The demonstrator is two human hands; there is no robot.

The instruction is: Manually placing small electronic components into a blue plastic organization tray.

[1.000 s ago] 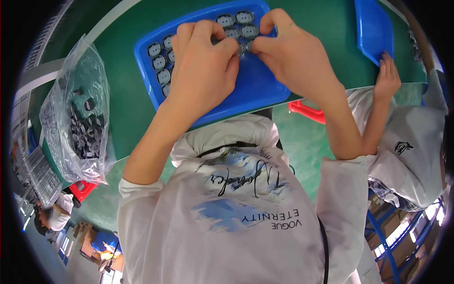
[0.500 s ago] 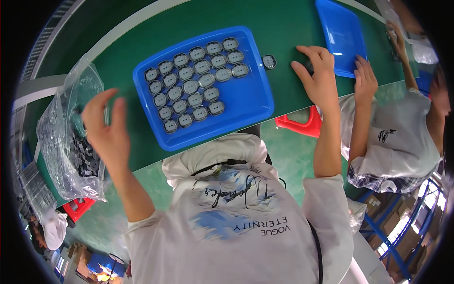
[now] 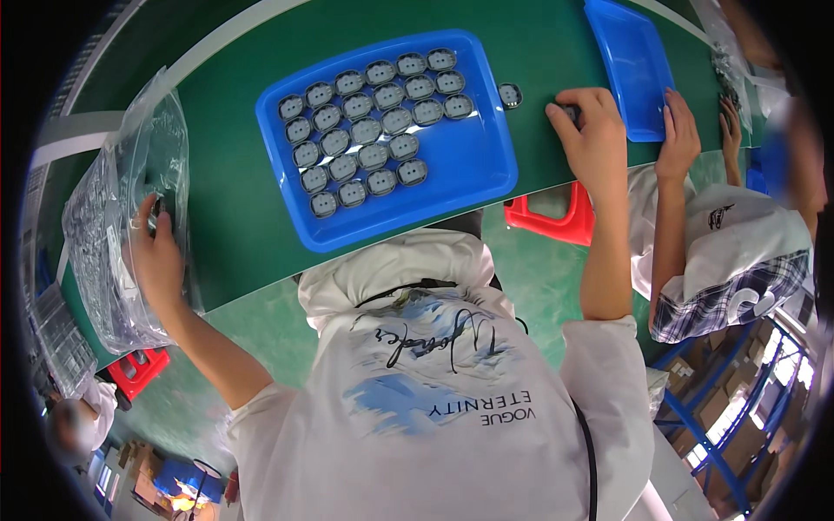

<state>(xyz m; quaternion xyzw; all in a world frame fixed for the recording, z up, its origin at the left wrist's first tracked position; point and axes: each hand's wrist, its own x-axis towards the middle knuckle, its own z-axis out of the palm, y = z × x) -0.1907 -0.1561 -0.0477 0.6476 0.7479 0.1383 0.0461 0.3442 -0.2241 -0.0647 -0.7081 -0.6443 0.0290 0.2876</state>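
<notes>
Bench [image 3: 221, 156]: green top, pale rail [image 3: 234, 42] along far edge. Floor [image 3: 213, 373]: green, w/ glossy patches. Stools — 2 ea., red: one R [image 3: 565, 233], one L [image 3: 143, 379]. Lower R: blue rack [image 3: 714, 454] w/ brown cartons, bright panels [image 3: 728, 418] behind (windows or lamps unclear). Lower L: more cartons [image 3: 148, 478] nr. bright light [image 3: 184, 503].

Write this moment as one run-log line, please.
Left hand: at clear bag; right hand: curled around dark part; blue tray: grey parts in rows; loose grey part: beside tray
</notes>
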